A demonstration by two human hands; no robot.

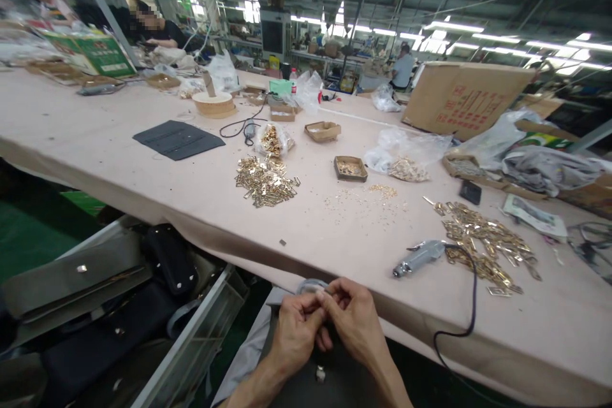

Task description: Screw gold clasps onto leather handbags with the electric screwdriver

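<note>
My left hand [297,326] and my right hand [354,317] meet at the table's front edge. Fingers of both are closed in a pinch, and whatever lies between the tips is too small and covered to make out. Just beyond the fingertips curves a grey strap-like piece [310,284]; I cannot tell whether the fingers grip it. Below my hands, on my lap, lies a dark grey-green bag [342,373] with a small shiny metal fitting [320,373]. To the right, a grey electric screwdriver [419,257] with a dark cord rests on the table.
Gold metal fittings lie in a left pile [266,182] and a right pile [482,239]. Between them are tiny scattered parts [382,191] and a small tray [350,169]. A crate [191,338] of bags stands at lower left. A large carton [466,99] sits behind. People work farther back.
</note>
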